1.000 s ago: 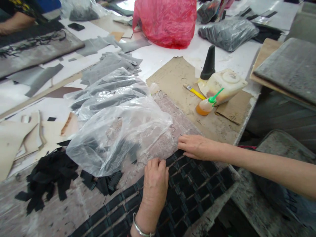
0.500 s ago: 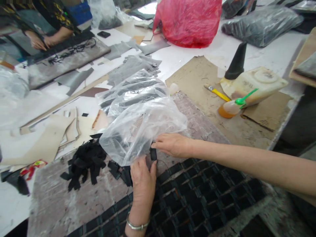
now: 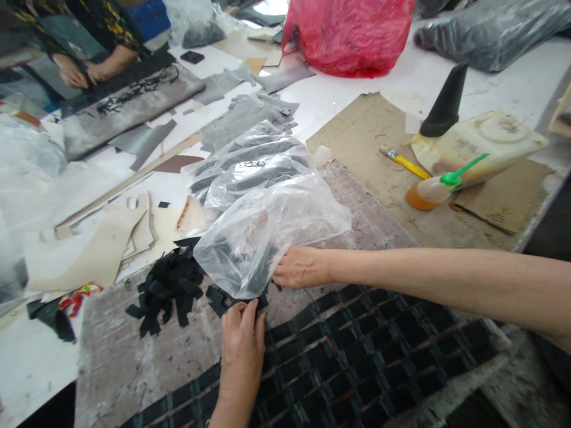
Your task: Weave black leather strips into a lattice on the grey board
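My left hand (image 3: 243,342) is closed at the near edge of a clear plastic bag (image 3: 272,220), its bent fingertips on small black strip pieces (image 3: 218,300). Just right of the bag's mouth is my right hand (image 3: 301,267), with its fingers together and the tips tucked behind the plastic; what they hold is hidden. Dark flat pieces show through the far part of the bag. A heap of black fabric strips (image 3: 169,285) lies to the left. Close to me, rows of black pieces (image 3: 357,351) cover the front of the worn board (image 3: 116,351).
To the right are a yellow-handled brush (image 3: 410,165), a glue bottle with a green spout (image 3: 428,193) and a whitish jug (image 3: 499,139). A red plastic bag (image 3: 348,35) stands behind. Beige scraps (image 3: 84,249) lie left. Another person's hands (image 3: 89,74) work at the far left.
My left hand has drawn back toward me and its fingers have closed up. My right hand has moved slightly left, its fingertips and the black piece beside them now out of sight. The view has shifted a little.
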`<state>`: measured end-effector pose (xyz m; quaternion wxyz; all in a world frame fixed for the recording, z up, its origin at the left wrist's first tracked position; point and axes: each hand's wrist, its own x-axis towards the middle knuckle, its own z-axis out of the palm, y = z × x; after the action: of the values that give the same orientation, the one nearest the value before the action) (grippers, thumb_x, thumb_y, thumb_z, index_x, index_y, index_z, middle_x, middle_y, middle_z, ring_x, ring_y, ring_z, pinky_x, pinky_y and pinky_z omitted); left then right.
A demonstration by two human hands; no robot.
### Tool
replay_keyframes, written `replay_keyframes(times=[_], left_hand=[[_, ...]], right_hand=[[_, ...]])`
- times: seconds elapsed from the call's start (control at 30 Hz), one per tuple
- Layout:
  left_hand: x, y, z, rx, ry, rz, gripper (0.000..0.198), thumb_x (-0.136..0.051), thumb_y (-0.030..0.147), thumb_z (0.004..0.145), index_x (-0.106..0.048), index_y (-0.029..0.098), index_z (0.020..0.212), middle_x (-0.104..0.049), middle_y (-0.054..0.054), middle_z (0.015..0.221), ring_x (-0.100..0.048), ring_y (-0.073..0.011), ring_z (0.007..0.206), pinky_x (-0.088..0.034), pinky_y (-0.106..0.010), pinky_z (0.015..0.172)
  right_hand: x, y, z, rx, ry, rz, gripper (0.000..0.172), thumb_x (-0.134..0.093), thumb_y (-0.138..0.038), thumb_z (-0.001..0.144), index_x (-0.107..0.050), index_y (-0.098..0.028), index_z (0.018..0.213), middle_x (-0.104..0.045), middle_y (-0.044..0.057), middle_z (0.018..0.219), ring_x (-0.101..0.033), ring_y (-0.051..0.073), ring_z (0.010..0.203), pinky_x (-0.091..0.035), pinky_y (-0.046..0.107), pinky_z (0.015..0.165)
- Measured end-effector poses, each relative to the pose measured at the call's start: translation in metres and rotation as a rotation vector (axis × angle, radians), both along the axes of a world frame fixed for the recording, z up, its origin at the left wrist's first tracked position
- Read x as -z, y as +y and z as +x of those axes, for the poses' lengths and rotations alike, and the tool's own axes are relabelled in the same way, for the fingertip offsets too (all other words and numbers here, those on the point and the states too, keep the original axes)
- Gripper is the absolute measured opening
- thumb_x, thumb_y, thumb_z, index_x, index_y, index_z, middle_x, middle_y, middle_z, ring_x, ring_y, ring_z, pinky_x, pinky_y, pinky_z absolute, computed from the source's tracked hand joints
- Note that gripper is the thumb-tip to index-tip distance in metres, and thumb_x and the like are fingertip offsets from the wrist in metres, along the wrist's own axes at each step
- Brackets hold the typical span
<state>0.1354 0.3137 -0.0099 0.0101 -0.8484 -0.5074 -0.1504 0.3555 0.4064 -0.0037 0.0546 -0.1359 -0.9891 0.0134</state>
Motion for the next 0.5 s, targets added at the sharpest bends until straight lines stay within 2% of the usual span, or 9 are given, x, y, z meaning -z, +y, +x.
replay_keyframes(times=[0.17,0.3,0.4,0.5], left_hand=[[-0.011,0.006,0.004,0.057,0.115,0.001,0.019,-0.051,0.018,0.083,-0.059,0.015,0.1,-0.055,-0.01,0.087,-0.053,-0.0221,0.079,-0.049,-0.035,0.068],[-0.017,0.01,0.005,0.179,0.181,0.038,0.02,-0.046,0.015,0.084,-0.059,0.012,0.099,-0.058,-0.011,0.088,-0.053,-0.0226,0.077,-0.048,-0.035,0.068],[-0.017,0.014,0.0,0.26,0.223,0.083,0.021,-0.044,0.015,0.084,-0.059,0.01,0.098,-0.058,-0.012,0.087,-0.054,-0.0245,0.077,-0.047,-0.035,0.064],[-0.015,0.02,-0.005,0.354,0.252,0.098,0.022,-0.04,0.017,0.085,-0.06,0.012,0.095,-0.059,-0.012,0.09,-0.054,-0.0261,0.08,-0.047,-0.036,0.065]], right_hand=[[0.0,-0.001,-0.005,0.01,-0.005,-0.034,0.023,-0.039,-0.009,0.09,-0.062,-0.012,0.089,-0.062,0.009,0.089,-0.056,0.021,0.083,-0.046,0.034,0.069],[-0.022,-0.009,-0.003,0.212,0.053,-0.101,0.02,-0.04,-0.013,0.091,-0.06,-0.014,0.094,-0.061,0.01,0.096,-0.054,0.022,0.089,-0.045,0.034,0.073],[-0.046,-0.021,0.02,0.399,0.071,-0.206,0.016,-0.044,-0.016,0.09,-0.06,-0.014,0.092,-0.058,0.01,0.101,-0.052,0.021,0.09,-0.045,0.031,0.073],[-0.063,-0.038,0.067,0.6,0.02,-0.405,0.019,-0.043,-0.012,0.088,-0.056,-0.014,0.101,-0.057,0.008,0.096,-0.053,0.017,0.084,-0.043,0.025,0.068]])
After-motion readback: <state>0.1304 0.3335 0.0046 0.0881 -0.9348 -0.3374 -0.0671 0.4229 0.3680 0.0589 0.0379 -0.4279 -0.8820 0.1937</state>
